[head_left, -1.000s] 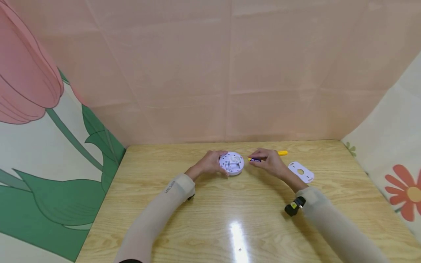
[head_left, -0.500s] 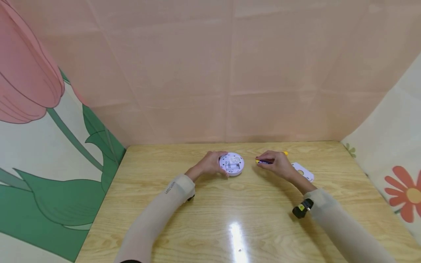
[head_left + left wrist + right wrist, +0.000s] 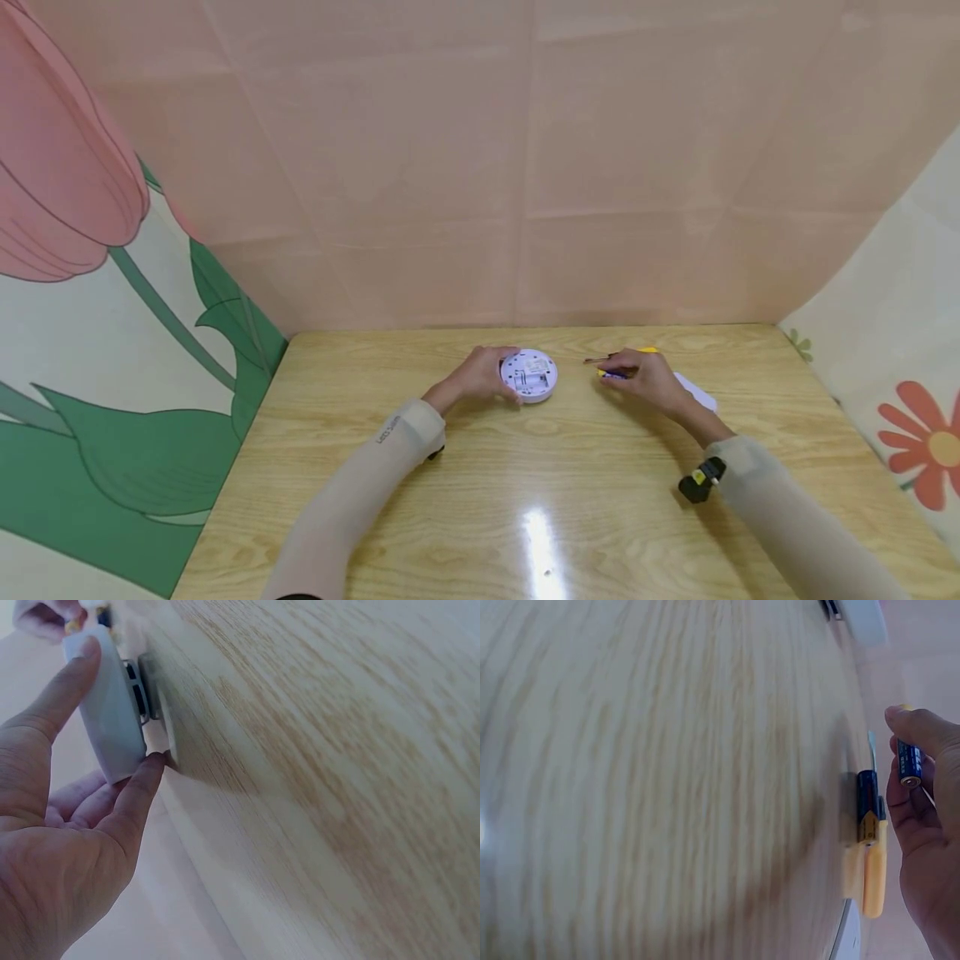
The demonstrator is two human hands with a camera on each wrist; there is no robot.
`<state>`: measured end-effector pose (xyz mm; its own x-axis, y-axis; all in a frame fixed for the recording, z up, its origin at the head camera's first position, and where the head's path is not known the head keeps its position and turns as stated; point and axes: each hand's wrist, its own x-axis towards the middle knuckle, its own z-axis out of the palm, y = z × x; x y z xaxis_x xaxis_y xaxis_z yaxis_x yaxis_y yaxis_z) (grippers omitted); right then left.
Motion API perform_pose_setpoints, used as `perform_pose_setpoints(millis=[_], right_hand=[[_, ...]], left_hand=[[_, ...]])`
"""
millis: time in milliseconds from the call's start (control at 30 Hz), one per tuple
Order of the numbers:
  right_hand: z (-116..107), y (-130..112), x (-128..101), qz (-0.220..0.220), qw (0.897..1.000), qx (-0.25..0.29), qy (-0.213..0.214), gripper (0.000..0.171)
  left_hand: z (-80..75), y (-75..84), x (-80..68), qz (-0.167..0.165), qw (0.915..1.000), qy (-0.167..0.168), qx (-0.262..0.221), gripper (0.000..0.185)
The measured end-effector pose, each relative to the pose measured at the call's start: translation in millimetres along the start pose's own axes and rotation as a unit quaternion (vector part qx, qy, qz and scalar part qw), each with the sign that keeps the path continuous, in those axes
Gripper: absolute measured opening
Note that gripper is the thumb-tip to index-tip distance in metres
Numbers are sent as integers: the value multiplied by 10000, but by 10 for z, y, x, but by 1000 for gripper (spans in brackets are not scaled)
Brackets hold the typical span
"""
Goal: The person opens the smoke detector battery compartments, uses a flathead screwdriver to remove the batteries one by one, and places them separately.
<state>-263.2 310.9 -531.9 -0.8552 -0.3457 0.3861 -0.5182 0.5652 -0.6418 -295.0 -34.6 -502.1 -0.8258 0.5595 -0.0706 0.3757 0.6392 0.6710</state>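
A round white device point(image 3: 529, 374) lies on the wooden table point(image 3: 525, 475), its back with an open compartment facing up. My left hand point(image 3: 508, 379) grips its left rim; in the left wrist view the thumb and a finger of that hand point(image 3: 124, 705) pinch the device point(image 3: 105, 720) by its edge. To the right, my right hand point(image 3: 618, 372) pinches a blue battery point(image 3: 612, 376), seen end-on in the right wrist view as the battery point(image 3: 910, 762) in the right hand point(image 3: 911, 742). A second blue battery point(image 3: 866, 796) lies on the table beside a yellow-handled screwdriver point(image 3: 871, 879).
The screwdriver point(image 3: 637, 352) lies just behind my right hand. A flat white plate point(image 3: 699, 396) sits to the right, partly hidden by that hand. Pink panels wall the table at the back, flower-printed ones at both sides. A bright glare spot marks the near table.
My right hand has drawn away from the device to the right with the battery, now over the screwdriver and covering more of the white plate. The left hand and device stayed put.
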Motion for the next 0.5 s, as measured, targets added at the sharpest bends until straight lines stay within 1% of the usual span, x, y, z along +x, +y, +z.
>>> perform_pose_setpoints(millis=[167, 300, 500], right_hand=[[-15, 38, -31, 63, 9992, -379, -134, 20], [-16, 105, -51, 23, 9983, -574, -121, 20], [-34, 200, -87, -138, 9979, -594, -231, 21]], left_hand=[[6, -8, 1, -17, 10000, -15, -46, 101], [5, -4, -5, -52, 9999, -19, -116, 100], [9, -4, -6, -103, 9999, -12, -113, 101]])
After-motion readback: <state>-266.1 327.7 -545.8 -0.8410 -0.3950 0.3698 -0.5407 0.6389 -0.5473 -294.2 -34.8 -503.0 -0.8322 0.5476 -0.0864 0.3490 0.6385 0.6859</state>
